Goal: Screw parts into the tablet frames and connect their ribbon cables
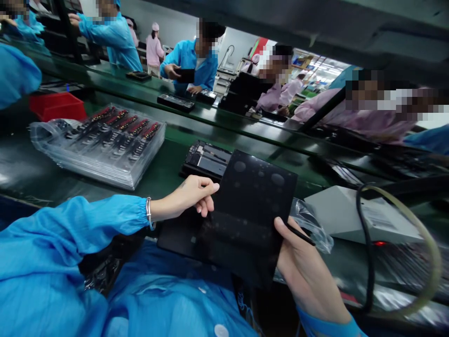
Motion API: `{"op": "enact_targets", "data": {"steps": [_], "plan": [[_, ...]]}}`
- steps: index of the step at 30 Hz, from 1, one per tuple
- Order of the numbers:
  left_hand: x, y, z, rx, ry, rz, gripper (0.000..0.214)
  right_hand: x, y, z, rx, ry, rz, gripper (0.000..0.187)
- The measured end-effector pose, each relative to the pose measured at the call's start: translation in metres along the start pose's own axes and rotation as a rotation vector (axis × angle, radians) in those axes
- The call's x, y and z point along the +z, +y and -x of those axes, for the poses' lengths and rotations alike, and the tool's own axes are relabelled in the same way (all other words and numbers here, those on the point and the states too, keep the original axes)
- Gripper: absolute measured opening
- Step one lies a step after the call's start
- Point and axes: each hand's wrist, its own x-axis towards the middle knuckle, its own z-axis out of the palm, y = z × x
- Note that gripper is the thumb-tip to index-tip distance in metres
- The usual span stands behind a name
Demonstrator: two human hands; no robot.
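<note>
My right hand (305,255) grips a flat, glossy black panel (257,201) by its right edge, thumb on the front face. A thin black stick-like tool (300,234) also lies in this hand; its kind is not clear. The panel is tilted up towards me and has round smudge-like marks near its top. At its left edge is my left hand (196,194), thumb and forefinger pinched together and the other fingers curled. Whatever the pinch may hold is too small to make out. Below this hand extends another dark flat surface (182,236), partly covered by the panel.
Behind the panel sits an opened electronic device (210,157) on the green bench. Stacked clear trays (115,145) of small red-and-black parts and a red bin (58,105) stand left. A grey box (361,210) and looped cable (435,252) are right. Co-workers (196,56) work across the line.
</note>
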Motion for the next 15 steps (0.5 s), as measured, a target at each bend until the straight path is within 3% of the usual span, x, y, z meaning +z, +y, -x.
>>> {"op": "enact_targets", "data": {"steps": [9,15], "plan": [[-0.001,0.003,0.001,-0.019,-0.017,-0.021,0.034,0.000,0.000,0.002,0.061,-0.020,-0.026,0.043],[-0.004,0.000,-0.004,-0.058,-0.056,-0.018,0.033,0.002,0.003,0.012,-0.023,-0.030,0.058,0.039]]}}
